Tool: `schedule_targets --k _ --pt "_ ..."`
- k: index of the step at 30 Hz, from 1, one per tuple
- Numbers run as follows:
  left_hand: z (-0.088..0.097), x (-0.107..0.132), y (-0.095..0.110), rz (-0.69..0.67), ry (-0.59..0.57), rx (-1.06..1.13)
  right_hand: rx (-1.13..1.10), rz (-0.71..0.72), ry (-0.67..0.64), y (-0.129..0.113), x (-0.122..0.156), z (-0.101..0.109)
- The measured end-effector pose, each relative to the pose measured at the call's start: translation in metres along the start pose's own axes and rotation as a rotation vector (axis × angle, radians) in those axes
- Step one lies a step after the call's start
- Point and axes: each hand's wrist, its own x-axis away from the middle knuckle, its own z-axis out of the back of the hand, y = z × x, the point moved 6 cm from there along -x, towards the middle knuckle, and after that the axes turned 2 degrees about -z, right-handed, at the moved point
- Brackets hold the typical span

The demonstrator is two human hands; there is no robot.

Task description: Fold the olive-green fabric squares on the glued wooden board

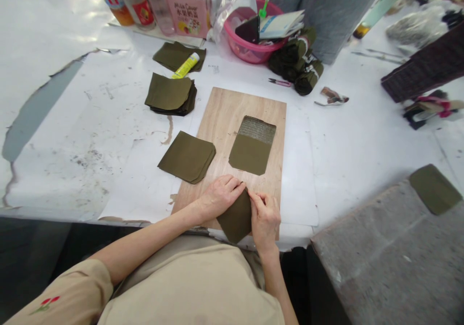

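An olive-green fabric piece [236, 218] lies at the near edge of a wooden board [221, 122]. My left hand [220, 195] rests curled on its upper left corner. My right hand [264, 217] pinches its upper right edge with the fingers pressed together. Farther up the board lies another olive piece with a mesh strip at its top [252, 146]. A stack of olive fabric pieces [187, 156] sits just left of the board.
Two more olive stacks [170, 95] [174, 55] and a yellow glue tube [185, 66] lie farther back. A pink basin [250, 49], rolled olive fabric [299, 60], small pink snips [280, 82], bottles and a pink box line the back. A grey felt slab [391, 257] with an olive piece [434, 188] is at right.
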Motion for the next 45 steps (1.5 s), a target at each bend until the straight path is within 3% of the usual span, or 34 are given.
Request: schedule_targets --k 10,18,22,25,29,34,45 --pt "0.009 -0.001 0.003 0.052 0.022 -0.019 0.002 -0.004 -0.004 0.000 0.000 0.000" --pt "0.003 0.003 -0.003 0.132 0.002 0.009 -0.002 -0.002 -0.015 -0.001 0.000 0.000" --pt "0.010 0.004 -0.008 0.168 0.080 0.090 -0.004 0.003 -0.006 0.000 0.000 -0.001" --pt "0.014 0.004 0.000 0.056 0.091 0.072 -0.007 -0.001 -0.010 0.000 0.000 -0.001" --pt "0.006 0.004 0.013 -0.098 -0.015 0.042 -0.007 -0.008 -0.020 0.001 0.000 -0.001" --pt "-0.001 0.004 0.013 -0.087 -0.060 0.005 -0.073 0.001 -0.013 0.006 0.002 0.001" --pt "0.007 0.002 0.015 -0.098 -0.073 0.026 -0.021 0.008 0.000 0.013 0.010 0.007"
